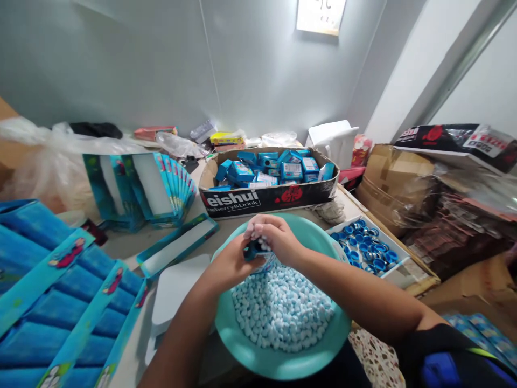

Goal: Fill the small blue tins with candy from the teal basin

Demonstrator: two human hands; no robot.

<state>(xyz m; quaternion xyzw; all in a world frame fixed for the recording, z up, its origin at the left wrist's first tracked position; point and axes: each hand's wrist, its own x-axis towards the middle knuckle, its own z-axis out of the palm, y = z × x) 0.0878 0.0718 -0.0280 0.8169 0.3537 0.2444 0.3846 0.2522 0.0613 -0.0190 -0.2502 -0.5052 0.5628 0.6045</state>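
Note:
A teal bowl [323, 339] in front of me holds a heap of small pale blue and white candies [278, 310]. Both my hands meet over the bowl's far side. My left hand [230, 261] is closed around a small blue container [252, 249], held just above the heap. My right hand [272, 234] curls over the container's top with fingers pressed together; some pale candies show at its fingertips.
A cardboard box [266, 200] of small blue packs stands behind the bowl. A white tray of blue caps [369, 249] lies to the right. Blue display cartons [161, 186] and flat blue packaging [60, 302] fill the left. Cardboard and wrapped goods [444, 215] sit at right.

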